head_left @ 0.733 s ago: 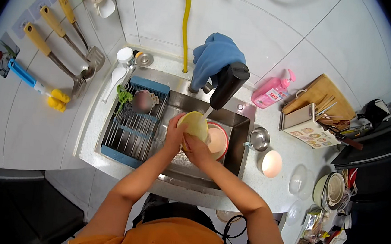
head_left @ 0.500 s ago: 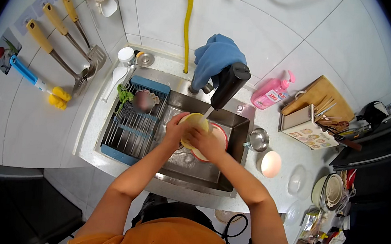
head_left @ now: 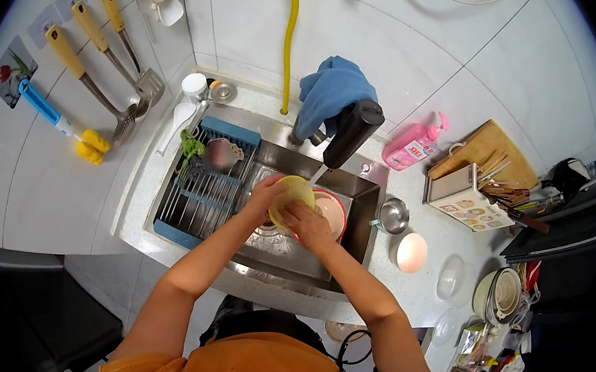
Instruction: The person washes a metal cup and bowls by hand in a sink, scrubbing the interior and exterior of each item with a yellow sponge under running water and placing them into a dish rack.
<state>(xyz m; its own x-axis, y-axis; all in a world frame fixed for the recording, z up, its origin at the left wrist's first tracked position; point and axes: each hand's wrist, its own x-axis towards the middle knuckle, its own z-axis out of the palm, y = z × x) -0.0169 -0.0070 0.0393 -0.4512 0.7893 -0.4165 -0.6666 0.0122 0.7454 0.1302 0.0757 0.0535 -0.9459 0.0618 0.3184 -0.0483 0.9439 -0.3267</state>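
Note:
A yellow bowl (head_left: 293, 190) is tilted over the sink under the black faucet (head_left: 354, 133), from which a thin stream of water runs down by its far right rim. My left hand (head_left: 261, 197) is closed on the bowl's left side. My right hand (head_left: 310, 227) is at its near right side, fingers curled over the rim against the inside; their tips are partly hidden. Behind that hand, a red-rimmed bowl (head_left: 333, 216) sits in the metal sink (head_left: 284, 260), partly covered by the yellow one.
A blue-ended dish rack (head_left: 200, 209) spans the sink's left side. A blue cloth (head_left: 335, 90) drapes the faucet. Right of the sink stand a metal cup (head_left: 393, 215), a pale pink bowl (head_left: 412, 253), a pink pump bottle (head_left: 412, 148) and a utensil holder (head_left: 463, 200).
The yellow bowl has tipped so more of its inside shows. My right hand has shifted slightly down and back toward the near rim, and more of the red-rimmed bowl is visible.

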